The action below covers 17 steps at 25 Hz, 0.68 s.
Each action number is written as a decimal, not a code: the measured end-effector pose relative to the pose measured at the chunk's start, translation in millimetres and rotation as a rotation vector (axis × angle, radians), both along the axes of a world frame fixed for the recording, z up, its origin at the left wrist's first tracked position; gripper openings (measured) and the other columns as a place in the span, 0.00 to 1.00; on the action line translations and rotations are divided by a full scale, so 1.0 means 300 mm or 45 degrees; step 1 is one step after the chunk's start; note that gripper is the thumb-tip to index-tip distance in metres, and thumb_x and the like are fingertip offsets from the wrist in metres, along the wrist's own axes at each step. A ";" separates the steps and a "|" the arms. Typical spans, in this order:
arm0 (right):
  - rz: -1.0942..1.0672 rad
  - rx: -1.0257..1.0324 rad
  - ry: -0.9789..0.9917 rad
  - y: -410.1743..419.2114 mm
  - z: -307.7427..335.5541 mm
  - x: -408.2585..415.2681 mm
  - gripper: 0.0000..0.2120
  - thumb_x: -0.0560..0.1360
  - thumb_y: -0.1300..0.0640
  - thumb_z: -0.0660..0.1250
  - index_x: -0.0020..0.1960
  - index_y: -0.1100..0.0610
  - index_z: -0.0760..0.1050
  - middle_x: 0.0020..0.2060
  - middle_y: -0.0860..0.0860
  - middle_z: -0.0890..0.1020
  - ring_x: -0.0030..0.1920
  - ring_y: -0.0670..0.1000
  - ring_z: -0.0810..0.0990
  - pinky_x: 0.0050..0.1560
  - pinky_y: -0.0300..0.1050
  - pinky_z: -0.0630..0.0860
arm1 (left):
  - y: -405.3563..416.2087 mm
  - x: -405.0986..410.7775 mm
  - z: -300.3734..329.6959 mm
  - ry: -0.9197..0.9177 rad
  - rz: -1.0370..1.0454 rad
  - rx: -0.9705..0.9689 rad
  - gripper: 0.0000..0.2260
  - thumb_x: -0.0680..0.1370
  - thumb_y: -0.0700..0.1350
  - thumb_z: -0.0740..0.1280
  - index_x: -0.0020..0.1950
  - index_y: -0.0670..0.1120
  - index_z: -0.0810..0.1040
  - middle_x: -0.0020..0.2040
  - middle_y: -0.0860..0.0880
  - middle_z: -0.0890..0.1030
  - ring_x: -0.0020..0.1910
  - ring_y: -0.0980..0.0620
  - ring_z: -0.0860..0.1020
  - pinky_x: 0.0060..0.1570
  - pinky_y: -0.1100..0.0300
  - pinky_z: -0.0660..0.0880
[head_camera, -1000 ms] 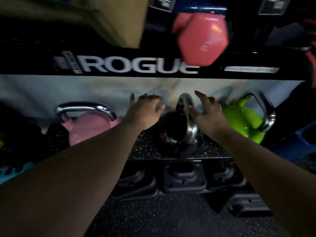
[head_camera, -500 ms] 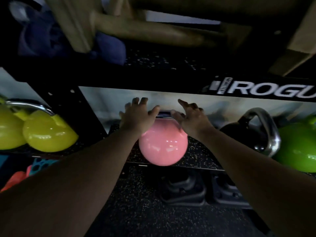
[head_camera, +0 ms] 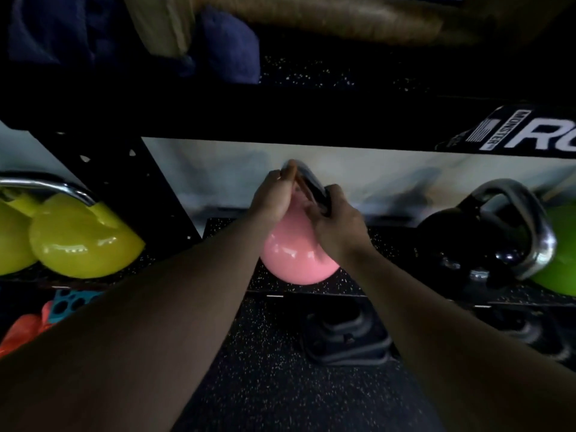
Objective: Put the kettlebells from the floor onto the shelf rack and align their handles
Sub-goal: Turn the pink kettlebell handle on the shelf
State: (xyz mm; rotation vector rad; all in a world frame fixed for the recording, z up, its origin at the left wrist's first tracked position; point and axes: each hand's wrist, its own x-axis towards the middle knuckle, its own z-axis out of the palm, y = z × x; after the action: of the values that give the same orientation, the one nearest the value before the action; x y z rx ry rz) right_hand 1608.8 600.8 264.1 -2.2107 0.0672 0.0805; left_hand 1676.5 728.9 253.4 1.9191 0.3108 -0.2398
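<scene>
Here, the pink kettlebell [head_camera: 296,257] sits on the shelf rack [head_camera: 389,241] — both hands on its steel handle [head_camera: 311,188]; left hand [head_camera: 274,198] wrapped around the far end, right hand [head_camera: 338,222] clasping the near end; a black kettlebell [head_camera: 461,241] stands to the right, yellow kettlebells [head_camera: 81,241] to the left.

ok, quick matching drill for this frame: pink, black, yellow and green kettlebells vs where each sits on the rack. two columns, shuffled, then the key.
Things:
1. pink kettlebell
2. black kettlebell
3. yellow kettlebell
4. green kettlebell

Places:
A. far right edge of view
B. left bay, past the upright
C. centre, left hand and right hand on its handle
D. between pink and green

Pairs: 1-C, 2-D, 3-B, 4-A
</scene>
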 end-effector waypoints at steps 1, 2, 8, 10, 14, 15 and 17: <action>-0.012 0.179 0.067 0.004 -0.003 -0.018 0.14 0.79 0.45 0.63 0.60 0.52 0.70 0.47 0.54 0.82 0.46 0.57 0.80 0.45 0.50 0.78 | -0.005 -0.011 -0.011 -0.038 -0.034 0.030 0.27 0.81 0.62 0.52 0.67 0.44 0.74 0.64 0.41 0.79 0.62 0.42 0.77 0.61 0.52 0.72; -0.025 0.340 0.106 0.003 -0.004 -0.031 0.14 0.78 0.45 0.65 0.60 0.51 0.71 0.46 0.55 0.83 0.45 0.57 0.82 0.47 0.54 0.80 | -0.013 -0.029 -0.020 -0.093 -0.039 0.030 0.25 0.82 0.61 0.53 0.69 0.47 0.72 0.65 0.43 0.78 0.63 0.43 0.76 0.59 0.56 0.69; -0.176 0.650 0.061 0.029 -0.021 -0.041 0.20 0.80 0.40 0.57 0.72 0.38 0.66 0.36 0.47 0.82 0.33 0.43 0.80 0.33 0.38 0.76 | -0.009 -0.030 -0.051 -0.178 -0.064 -0.126 0.25 0.82 0.60 0.52 0.76 0.51 0.63 0.73 0.46 0.71 0.70 0.46 0.70 0.63 0.57 0.64; -0.217 0.698 0.091 0.054 -0.006 -0.024 0.20 0.81 0.41 0.56 0.72 0.39 0.67 0.39 0.47 0.84 0.37 0.44 0.83 0.36 0.36 0.76 | -0.004 -0.003 -0.051 -0.115 -0.110 -0.138 0.25 0.83 0.60 0.51 0.77 0.50 0.63 0.73 0.45 0.71 0.71 0.45 0.70 0.71 0.49 0.63; -0.239 0.816 0.191 0.149 0.015 -0.002 0.23 0.81 0.40 0.54 0.75 0.39 0.61 0.67 0.48 0.77 0.61 0.50 0.77 0.65 0.54 0.74 | 0.014 0.031 -0.034 0.059 -0.018 -0.480 0.25 0.82 0.61 0.54 0.72 0.48 0.72 0.68 0.42 0.76 0.65 0.46 0.76 0.69 0.49 0.68; -0.261 0.826 0.185 0.169 0.009 -0.019 0.23 0.81 0.40 0.54 0.75 0.37 0.59 0.70 0.47 0.73 0.63 0.49 0.74 0.68 0.54 0.71 | 0.017 0.026 -0.040 0.055 -0.027 -0.491 0.25 0.81 0.61 0.55 0.73 0.48 0.71 0.70 0.43 0.75 0.67 0.47 0.75 0.70 0.50 0.67; -0.306 0.854 0.159 0.191 -0.005 -0.056 0.22 0.81 0.41 0.53 0.75 0.36 0.58 0.73 0.45 0.70 0.65 0.46 0.71 0.69 0.49 0.68 | 0.019 0.012 -0.061 -0.033 -0.128 -0.380 0.26 0.82 0.61 0.52 0.76 0.50 0.66 0.75 0.46 0.69 0.72 0.49 0.68 0.74 0.50 0.61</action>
State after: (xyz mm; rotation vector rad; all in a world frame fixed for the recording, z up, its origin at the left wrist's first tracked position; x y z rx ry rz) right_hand 1592.0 658.2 262.6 -1.5137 0.3260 0.0911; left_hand 1680.0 734.6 235.1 1.6428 0.1513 -0.3099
